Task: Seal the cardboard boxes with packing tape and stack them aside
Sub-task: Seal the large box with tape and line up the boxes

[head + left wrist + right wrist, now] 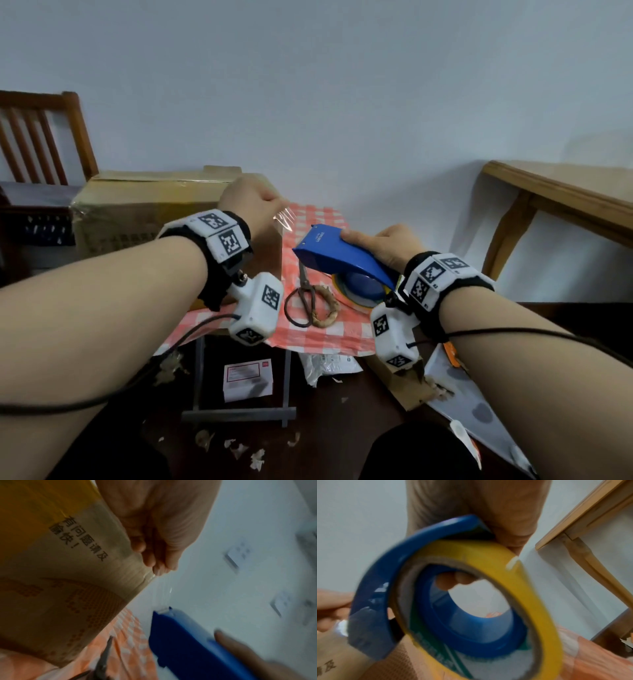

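A brown cardboard box point(144, 209) stands on the checked cloth at the left; its printed side point(56, 582) fills the left wrist view. My right hand point(383, 245) grips a blue tape dispenser point(339, 253) loaded with a yellow-edged roll point(489, 555) of clear tape. My left hand point(253, 202) pinches the free end of the clear tape point(286, 219) beside the box's upper right corner. The strip point(163, 592) runs from those fingertips point(161, 568) down to the dispenser's mouth point(163, 612). The tape is stretched in the air and is not stuck to the box.
Scissors point(305, 294) with a rope-wrapped handle lie on the orange checked cloth point(318, 329) under the dispenser. A wooden chair point(41, 137) stands behind the box at the left, and a wooden table point(561, 192) at the right. Paper scraps and packaging litter the dark floor point(329, 425).
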A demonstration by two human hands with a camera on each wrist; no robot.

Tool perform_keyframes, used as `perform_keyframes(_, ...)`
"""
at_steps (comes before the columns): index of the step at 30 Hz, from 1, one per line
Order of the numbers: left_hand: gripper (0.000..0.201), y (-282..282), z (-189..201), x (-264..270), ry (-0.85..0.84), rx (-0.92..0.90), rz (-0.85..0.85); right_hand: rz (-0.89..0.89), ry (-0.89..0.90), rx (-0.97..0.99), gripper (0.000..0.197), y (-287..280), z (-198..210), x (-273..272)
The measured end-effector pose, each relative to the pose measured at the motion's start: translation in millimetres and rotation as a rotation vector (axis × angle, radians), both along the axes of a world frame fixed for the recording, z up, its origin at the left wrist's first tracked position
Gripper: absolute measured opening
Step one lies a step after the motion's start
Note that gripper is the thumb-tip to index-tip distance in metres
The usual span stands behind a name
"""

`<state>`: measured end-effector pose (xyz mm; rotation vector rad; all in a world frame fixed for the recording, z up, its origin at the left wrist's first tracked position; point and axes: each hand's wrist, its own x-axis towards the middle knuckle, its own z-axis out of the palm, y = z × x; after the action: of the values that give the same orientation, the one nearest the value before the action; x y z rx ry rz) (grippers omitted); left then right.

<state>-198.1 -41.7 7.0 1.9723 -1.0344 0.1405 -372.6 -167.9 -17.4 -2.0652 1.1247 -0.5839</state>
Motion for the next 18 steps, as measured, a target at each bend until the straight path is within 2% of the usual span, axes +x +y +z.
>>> perform_keyframes(3,0.031,0.3,-0.4,-19.7,-0.299,0.083,-0.051,-0.068,0.079,-0.048,0.055,-4.6,3.0,5.1)
perform_keyframes(6,0.031,-1.0,22.2,-22.8,-0.327,-0.050,-0.048,-0.131,0.278,-0.185,0.055,-15.5,-11.3,-4.9)
perform_keyframes(9,0.028,-3.0,37.8,-10.9,-0.236,-0.024,-0.040,-0.146,0.241,-0.093,0.057,-20.4,-28.6,-6.1)
perform_keyframes(12,0.025,-8.5,20.0,-9.7,-0.082,0.030,-0.079,-0.087,0.263,-0.102,0.042,-16.9,-35.3,7.4)
perform_keyframes(15,0.018,-11.1,6.9,-10.2,0.170,-0.010,-0.117,0.003,0.380,-0.162,0.023,-12.1,-47.4,28.3)
perform_keyframes(18,0.018,-11.4,9.8,-7.9,0.305,-0.017,-0.158,0.075,0.548,-0.199,0.015,-12.1,-68.7,43.9)
